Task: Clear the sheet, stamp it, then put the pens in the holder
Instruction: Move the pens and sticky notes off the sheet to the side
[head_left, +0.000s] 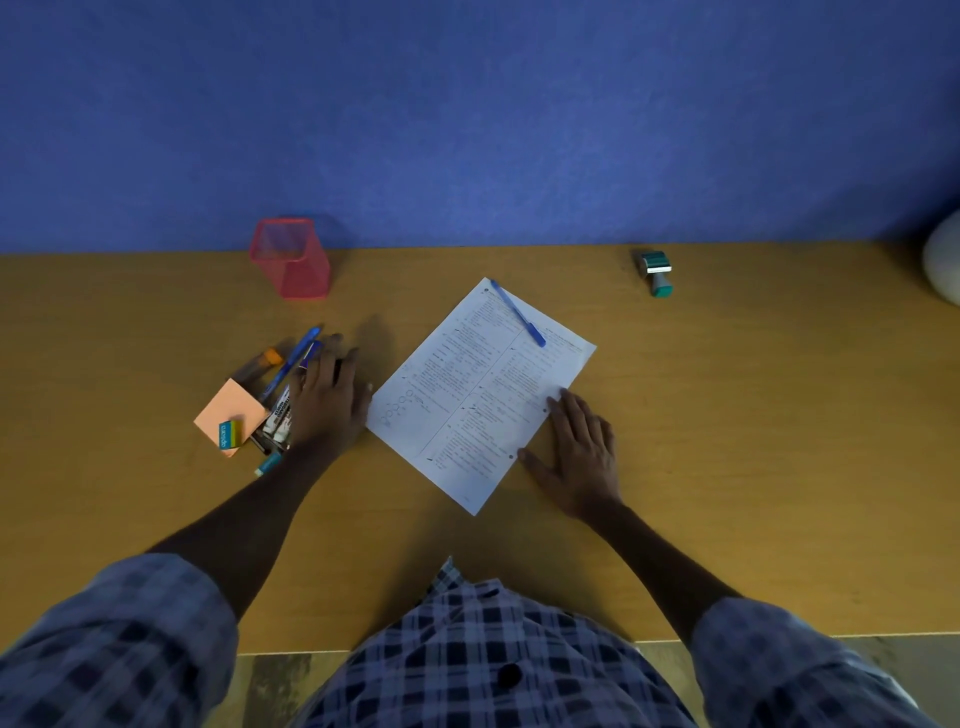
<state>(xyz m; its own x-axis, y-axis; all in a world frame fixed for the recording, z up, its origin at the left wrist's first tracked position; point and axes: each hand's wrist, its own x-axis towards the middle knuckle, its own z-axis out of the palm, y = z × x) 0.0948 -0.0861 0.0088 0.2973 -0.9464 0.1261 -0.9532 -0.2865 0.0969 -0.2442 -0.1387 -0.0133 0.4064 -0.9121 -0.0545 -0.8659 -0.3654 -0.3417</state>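
My left hand (327, 400) flat, open on pens (291, 364), sheet (478, 395) at its 3 o'clock, my right hand (582, 452) open, pressing sheet's edge

Sheet (480, 395) mid-table (727, 467), turned at an angle, one pen (518, 313) lying on its far corner. Holder (291, 258) far-left by the wall. Stamp (657, 273) far-right. Pile of pens (288, 366), sticky pad (231, 410) and eraser (230, 434) left of sheet.
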